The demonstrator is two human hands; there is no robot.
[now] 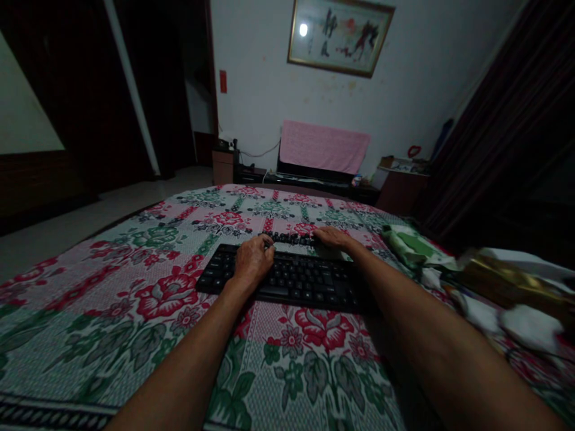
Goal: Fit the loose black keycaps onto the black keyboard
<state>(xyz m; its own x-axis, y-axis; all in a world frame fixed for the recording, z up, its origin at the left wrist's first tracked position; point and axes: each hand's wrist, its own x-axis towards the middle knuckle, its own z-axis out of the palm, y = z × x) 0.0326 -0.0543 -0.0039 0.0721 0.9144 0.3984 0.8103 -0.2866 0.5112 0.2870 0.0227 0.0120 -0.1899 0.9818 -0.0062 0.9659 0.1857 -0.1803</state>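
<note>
A black keyboard lies flat on the flowered cloth. Just past its far edge stretches a thin, dark, knobbly strip, whose exact kind I cannot make out. My left hand reaches over the left part of the keyboard, its fingers curled at the strip's left end. At the other end, the fingers of my right hand are bent around the strip, with the forearm crossing over the keyboard's right side. Both sets of fingertips are partly hidden, and the keys beneath my left hand are covered.
The flowered cloth spreads over a wide surface. To the right lie a green tissue pack, crumpled white tissues and a golden box. Beyond the far edge, a pink towel hangs over a dark screen.
</note>
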